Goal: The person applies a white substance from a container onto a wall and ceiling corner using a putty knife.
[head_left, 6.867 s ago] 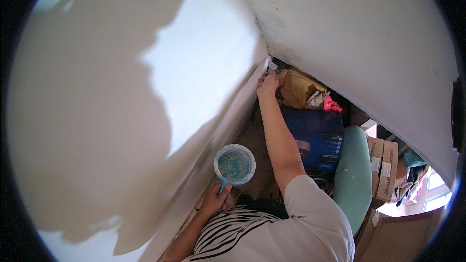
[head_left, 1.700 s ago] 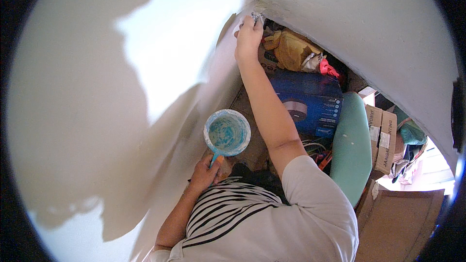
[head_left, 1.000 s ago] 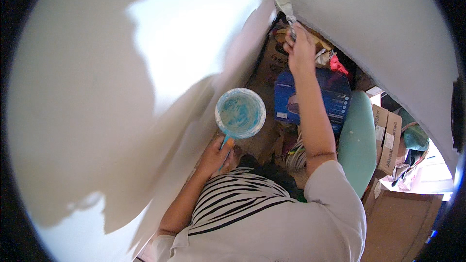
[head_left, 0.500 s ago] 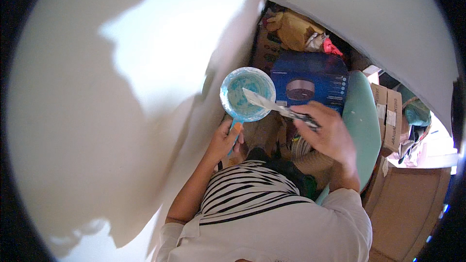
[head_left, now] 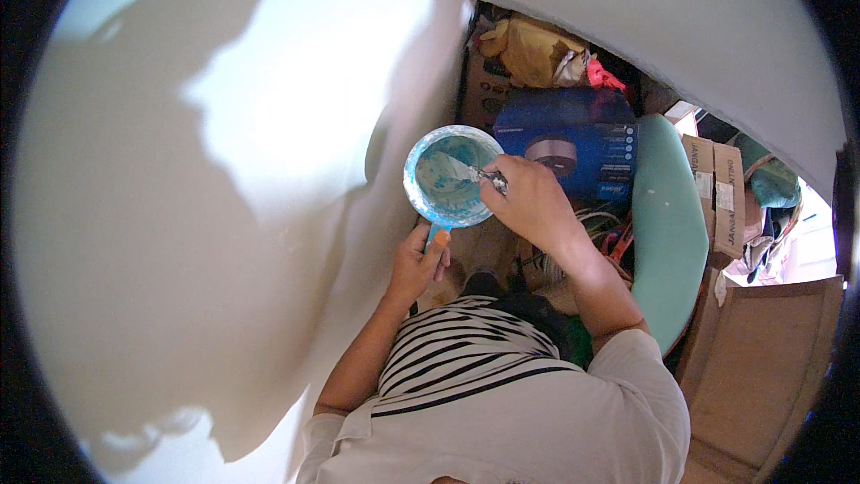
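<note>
A round blue pot with a handle point(head_left: 415, 181) is held up in front of me, its rim and inner wall smeared with whitish paste. My left hand point(head_left: 419, 262) is closed around the pot's handle, thumb on top. In my right hand point(head_left: 535, 198) is a putty knife point(head_left: 459, 168), gripped by its dark patterned handle. The knife's pale blade reaches down inside the pot, over the blue-white residue. Whether the blade touches the bottom I cannot tell.
A white wall point(head_left: 296, 206) with my shadow rises close on the left. Beyond the pot stands a blue printed box point(head_left: 573, 130) with yellow wrapping point(head_left: 537, 52) behind it. At right are a pale green rounded panel point(head_left: 667, 233), cardboard boxes point(head_left: 717, 188) and a brown panel point(head_left: 770, 367).
My right hand has moved left and up to the pot's rim, carrying the putty knife deeper inside. My left hand and the pot have stayed nearly in place.
</note>
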Demonstrator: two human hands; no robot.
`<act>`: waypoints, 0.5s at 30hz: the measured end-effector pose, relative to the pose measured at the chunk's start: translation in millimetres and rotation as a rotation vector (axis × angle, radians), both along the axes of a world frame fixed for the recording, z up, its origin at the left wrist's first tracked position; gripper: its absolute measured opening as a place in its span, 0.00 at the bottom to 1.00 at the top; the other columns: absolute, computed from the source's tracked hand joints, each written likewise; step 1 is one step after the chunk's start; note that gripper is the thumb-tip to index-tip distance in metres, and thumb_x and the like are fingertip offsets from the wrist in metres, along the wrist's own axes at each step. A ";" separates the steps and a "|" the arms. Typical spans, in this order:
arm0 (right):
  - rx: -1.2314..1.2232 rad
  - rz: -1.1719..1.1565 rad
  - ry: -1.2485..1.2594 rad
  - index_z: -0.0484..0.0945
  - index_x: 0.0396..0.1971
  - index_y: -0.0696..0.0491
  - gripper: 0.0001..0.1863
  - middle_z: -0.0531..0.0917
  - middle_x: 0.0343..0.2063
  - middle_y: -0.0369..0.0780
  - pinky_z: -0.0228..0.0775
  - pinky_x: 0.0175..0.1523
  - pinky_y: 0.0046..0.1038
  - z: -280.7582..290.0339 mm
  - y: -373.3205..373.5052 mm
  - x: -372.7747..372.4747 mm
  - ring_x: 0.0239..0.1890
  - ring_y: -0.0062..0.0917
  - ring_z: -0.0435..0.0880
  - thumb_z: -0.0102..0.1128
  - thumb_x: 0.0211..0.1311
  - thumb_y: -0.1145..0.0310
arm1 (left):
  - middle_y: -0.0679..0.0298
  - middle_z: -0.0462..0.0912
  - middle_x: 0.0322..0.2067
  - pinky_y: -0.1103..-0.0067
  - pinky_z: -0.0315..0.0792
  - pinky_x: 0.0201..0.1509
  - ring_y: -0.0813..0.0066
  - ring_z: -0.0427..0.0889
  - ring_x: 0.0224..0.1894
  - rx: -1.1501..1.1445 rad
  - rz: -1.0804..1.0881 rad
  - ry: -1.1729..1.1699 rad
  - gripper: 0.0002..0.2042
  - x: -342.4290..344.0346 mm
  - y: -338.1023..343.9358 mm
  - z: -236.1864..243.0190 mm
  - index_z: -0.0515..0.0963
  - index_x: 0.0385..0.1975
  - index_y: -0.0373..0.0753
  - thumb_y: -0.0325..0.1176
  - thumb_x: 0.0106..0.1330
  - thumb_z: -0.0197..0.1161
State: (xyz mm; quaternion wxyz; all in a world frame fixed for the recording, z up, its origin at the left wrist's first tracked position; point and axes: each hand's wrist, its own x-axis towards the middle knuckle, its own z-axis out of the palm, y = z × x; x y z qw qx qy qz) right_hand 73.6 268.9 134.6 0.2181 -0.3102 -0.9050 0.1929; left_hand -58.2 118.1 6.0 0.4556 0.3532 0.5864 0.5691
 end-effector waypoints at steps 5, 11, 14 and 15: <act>-0.091 -0.020 -0.012 0.78 0.29 0.60 0.12 0.82 0.29 0.52 0.74 0.43 0.42 8.2 -0.2 -1.9 0.34 0.47 0.82 0.57 0.55 0.64 | 0.68 0.74 0.17 0.84 0.63 0.16 0.84 0.69 0.13 -0.036 0.044 0.007 0.16 2.6 -0.2 6.7 0.73 0.38 0.36 0.46 0.71 0.56; -0.070 -0.010 -0.020 0.80 0.30 0.60 0.13 0.82 0.30 0.52 0.74 0.44 0.42 9.3 1.9 -4.1 0.34 0.46 0.83 0.57 0.54 0.63 | 0.68 0.73 0.17 0.83 0.62 0.15 0.84 0.68 0.13 -0.033 0.040 0.030 0.16 2.7 1.4 3.5 0.73 0.37 0.36 0.46 0.71 0.56; -0.100 0.011 -0.016 0.81 0.33 0.59 0.14 0.82 0.30 0.52 0.73 0.45 0.41 8.2 3.5 -4.5 0.34 0.46 0.82 0.59 0.55 0.63 | 0.68 0.73 0.16 0.83 0.62 0.15 0.85 0.68 0.13 -0.005 0.025 0.019 0.16 0.7 -0.1 -1.4 0.73 0.36 0.36 0.46 0.71 0.56; -0.115 0.017 -0.012 0.81 0.34 0.59 0.14 0.82 0.30 0.52 0.73 0.45 0.40 7.7 3.5 -4.6 0.35 0.46 0.82 0.59 0.55 0.63 | 0.68 0.73 0.16 0.84 0.62 0.15 0.85 0.68 0.13 0.006 0.026 0.031 0.16 0.9 -0.2 -1.3 0.73 0.36 0.36 0.46 0.71 0.56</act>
